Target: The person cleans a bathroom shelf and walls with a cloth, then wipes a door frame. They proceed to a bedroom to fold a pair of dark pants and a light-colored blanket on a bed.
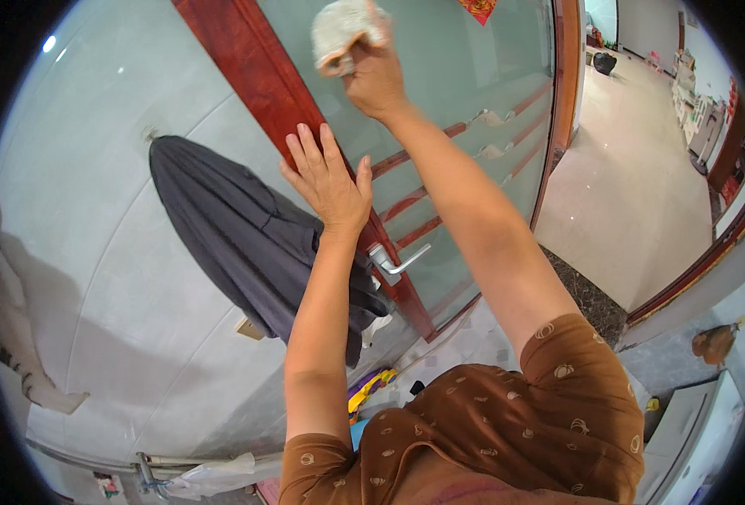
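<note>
With its fingers spread, my left hand (330,183) rests flat against the reddish-brown wooden frame (252,69) of a door. Higher up, my right hand (375,79) grips a whitish cloth (345,33) with an orange edge, held at the frosted glass panel (448,69). Whether the cloth presses on the glass is hard to tell. A silver lever handle (399,262) is fixed to the door frame below my left hand. Striped bands (419,196) with wavy clear shapes cross the glass beside my right forearm.
A dark garment (233,221) hangs from a wall hook (149,132) left of the door. Through the doorway at right lies a tiled floor (618,164) with a black bag (604,63). A white cabinet (681,423) stands at lower right. A red decoration (478,9) is on the glass.
</note>
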Action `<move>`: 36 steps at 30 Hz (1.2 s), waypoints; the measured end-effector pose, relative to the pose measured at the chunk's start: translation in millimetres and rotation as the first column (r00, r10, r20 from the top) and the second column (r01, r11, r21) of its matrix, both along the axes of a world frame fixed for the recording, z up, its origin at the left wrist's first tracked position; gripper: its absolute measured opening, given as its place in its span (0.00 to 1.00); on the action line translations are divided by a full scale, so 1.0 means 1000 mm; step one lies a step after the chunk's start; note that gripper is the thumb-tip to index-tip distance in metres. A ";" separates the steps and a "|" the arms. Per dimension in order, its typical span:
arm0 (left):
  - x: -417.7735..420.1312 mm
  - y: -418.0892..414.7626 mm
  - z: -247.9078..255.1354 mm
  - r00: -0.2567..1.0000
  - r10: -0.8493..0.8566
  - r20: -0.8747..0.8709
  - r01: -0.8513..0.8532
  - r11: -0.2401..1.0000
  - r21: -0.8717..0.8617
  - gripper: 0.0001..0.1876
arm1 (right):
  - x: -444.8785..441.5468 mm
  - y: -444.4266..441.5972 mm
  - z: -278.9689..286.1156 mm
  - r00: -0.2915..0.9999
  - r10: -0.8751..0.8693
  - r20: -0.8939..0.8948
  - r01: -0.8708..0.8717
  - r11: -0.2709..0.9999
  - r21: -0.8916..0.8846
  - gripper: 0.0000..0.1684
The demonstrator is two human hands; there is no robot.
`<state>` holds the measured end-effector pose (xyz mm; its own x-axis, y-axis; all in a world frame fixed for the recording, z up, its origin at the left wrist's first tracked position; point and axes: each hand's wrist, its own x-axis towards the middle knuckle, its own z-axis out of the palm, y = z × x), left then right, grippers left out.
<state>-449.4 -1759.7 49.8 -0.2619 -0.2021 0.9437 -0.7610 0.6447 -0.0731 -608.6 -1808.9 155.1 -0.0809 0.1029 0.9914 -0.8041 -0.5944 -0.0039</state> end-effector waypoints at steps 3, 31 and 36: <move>-0.016 -0.015 -0.009 0.973 0.222 0.065 -0.223 0.975 0.001 0.46 | -0.056 -0.031 -0.022 0.986 -0.130 0.106 0.131 0.991 -0.006 0.22; -0.021 -0.033 -0.035 0.934 0.355 0.036 -0.351 0.933 -0.077 0.29 | -0.105 -0.036 -0.077 0.979 0.015 0.203 -0.043 0.990 0.133 0.16; -0.028 -0.031 -0.041 0.934 0.356 0.004 -0.356 0.934 -0.009 0.27 | -0.190 -0.071 -0.137 0.871 -0.207 0.445 0.153 0.976 0.154 0.17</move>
<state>-477.8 -1791.2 9.2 -0.1796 -0.2753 0.9445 -0.9401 0.3308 -0.0823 -798.9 -1880.1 18.1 -0.5171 0.0512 0.8544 -0.7896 -0.4137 -0.4531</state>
